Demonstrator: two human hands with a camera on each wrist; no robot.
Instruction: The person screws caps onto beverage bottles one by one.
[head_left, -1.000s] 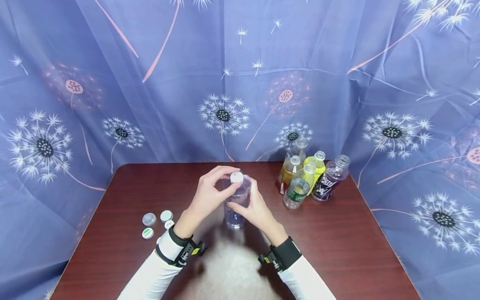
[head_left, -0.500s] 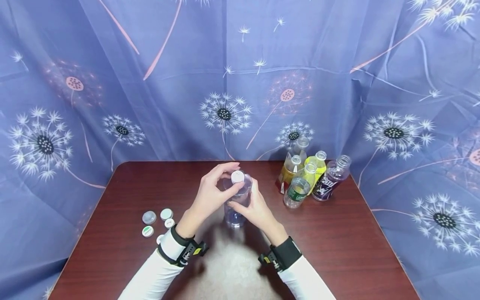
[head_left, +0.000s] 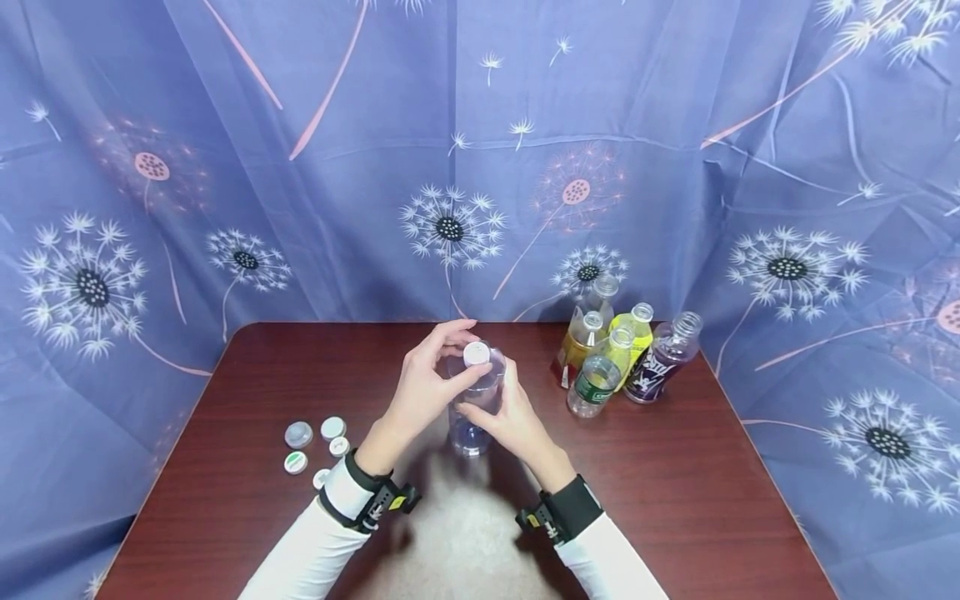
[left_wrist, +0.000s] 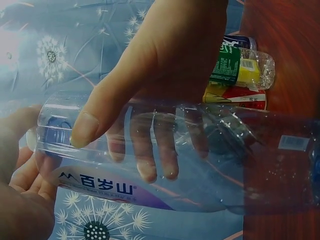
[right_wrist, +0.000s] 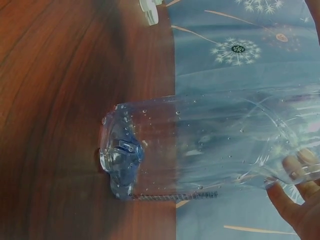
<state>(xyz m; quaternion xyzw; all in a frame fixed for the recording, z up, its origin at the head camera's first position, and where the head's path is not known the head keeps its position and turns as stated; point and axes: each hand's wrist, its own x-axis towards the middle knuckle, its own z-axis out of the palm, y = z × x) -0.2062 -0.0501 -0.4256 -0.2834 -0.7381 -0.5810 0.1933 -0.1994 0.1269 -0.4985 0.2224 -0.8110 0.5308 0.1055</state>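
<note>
In the head view a large clear plastic bottle (head_left: 471, 433) stands upright on the table. Its white cap (head_left: 476, 354) sits at the mouth. My left hand (head_left: 420, 383) pinches this cap, thumb on the near side and fingers behind. Lower down, my right hand (head_left: 513, 412) grips the bottle's body from the right. The left wrist view shows the right hand's thumb (left_wrist: 86, 127) across the clear wall, its other fingers seen through the plastic. A label with Chinese characters (left_wrist: 107, 186) is near the shoulder. Ridged blue-tinted plastic forms the base (right_wrist: 122, 155) in the right wrist view.
Several loose caps (head_left: 297, 435) lie on the dark red wooden table (head_left: 247, 375) left of the left hand. Uncapped bottles stand grouped at the back right, among them a green-labelled one (head_left: 592, 387) and a purple one (head_left: 660, 358). A blue dandelion-print curtain (head_left: 337, 208) hangs behind.
The left hand's fingers and thumb have shifted slightly around the cap, and its wrist has edged right, uncovering another loose cap. The right hand keeps its hold on the bottle.
</note>
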